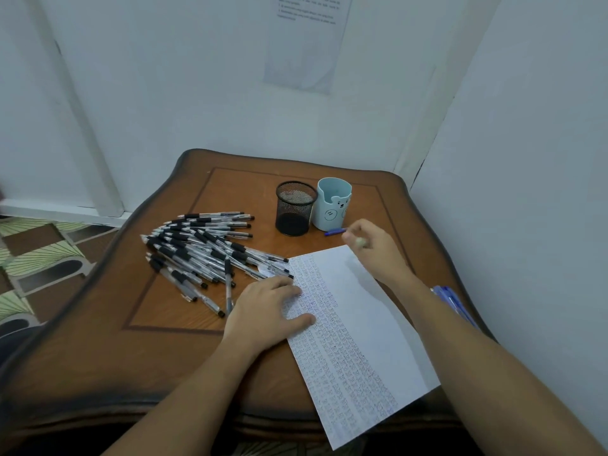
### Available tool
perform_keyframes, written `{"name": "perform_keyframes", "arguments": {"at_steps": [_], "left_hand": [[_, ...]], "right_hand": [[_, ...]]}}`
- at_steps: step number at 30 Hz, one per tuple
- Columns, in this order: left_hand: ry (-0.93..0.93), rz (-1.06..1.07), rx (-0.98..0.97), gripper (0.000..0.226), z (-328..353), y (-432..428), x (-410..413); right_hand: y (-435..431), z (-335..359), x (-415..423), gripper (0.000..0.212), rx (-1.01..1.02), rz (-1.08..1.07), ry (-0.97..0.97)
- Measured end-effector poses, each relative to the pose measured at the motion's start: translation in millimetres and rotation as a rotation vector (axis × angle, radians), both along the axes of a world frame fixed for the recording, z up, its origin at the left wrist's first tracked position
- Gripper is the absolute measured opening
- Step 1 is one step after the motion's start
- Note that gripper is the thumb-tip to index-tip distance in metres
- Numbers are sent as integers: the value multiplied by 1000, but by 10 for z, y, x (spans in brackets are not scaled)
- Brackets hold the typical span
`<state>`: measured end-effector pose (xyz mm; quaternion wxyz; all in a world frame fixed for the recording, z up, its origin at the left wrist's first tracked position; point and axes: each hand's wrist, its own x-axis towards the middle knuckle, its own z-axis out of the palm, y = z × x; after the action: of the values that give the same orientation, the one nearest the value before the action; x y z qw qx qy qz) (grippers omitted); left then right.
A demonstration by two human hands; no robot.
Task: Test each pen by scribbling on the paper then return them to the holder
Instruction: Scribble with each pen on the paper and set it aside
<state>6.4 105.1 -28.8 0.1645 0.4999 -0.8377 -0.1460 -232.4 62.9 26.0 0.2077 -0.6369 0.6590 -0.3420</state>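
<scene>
Far, two: mesh holder (295,207), blue holder (331,205). One paper (371,327), pressed by the straight-fingered left hand (265,312). One blue pen (335,231), pinched by the curled right hand (375,253). Black pens (204,248) heaped left, uncounted.

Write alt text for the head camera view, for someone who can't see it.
A person's right hand holds a blue pen beside a blue holder, while the left hand presses flat on scribbled paper. A pile of black pens and a mesh holder are on the wooden table.
</scene>
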Motion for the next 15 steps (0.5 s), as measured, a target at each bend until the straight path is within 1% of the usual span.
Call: {"name": "perform_keyframes", "arguments": {"at_steps": [2, 4, 5, 7, 8, 9, 12, 13, 15], "left_hand": [[1, -2, 0, 87, 6, 10, 0], [10, 1, -5, 87, 14, 18, -4], [10, 2, -4, 88, 19, 21, -5], [9, 4, -1, 88, 25, 32, -10], [13, 5, -2, 88, 28, 34, -11], [14, 7, -2, 88, 30, 36, -11], [6, 7, -6, 87, 22, 29, -11], [6, 6, -9, 86, 18, 25, -12], [2, 5, -13, 86, 7, 14, -14]], "right_hand": [[103, -4, 69, 42, -30, -73, -330], [171, -9, 118, 62, 6, -109, -654], [208, -15, 130, 70, 38, -115, -756], [289, -56, 134, 78, 110, -103, -880], [323, -91, 137, 77, 143, -89, -907], [352, -131, 141, 70, 162, -72, -915], [398, -265, 166, 33, 136, -14, -860], [404, -298, 183, 29, 119, -17, -836], [413, -372, 213, 35, 82, -55, -766]]}}
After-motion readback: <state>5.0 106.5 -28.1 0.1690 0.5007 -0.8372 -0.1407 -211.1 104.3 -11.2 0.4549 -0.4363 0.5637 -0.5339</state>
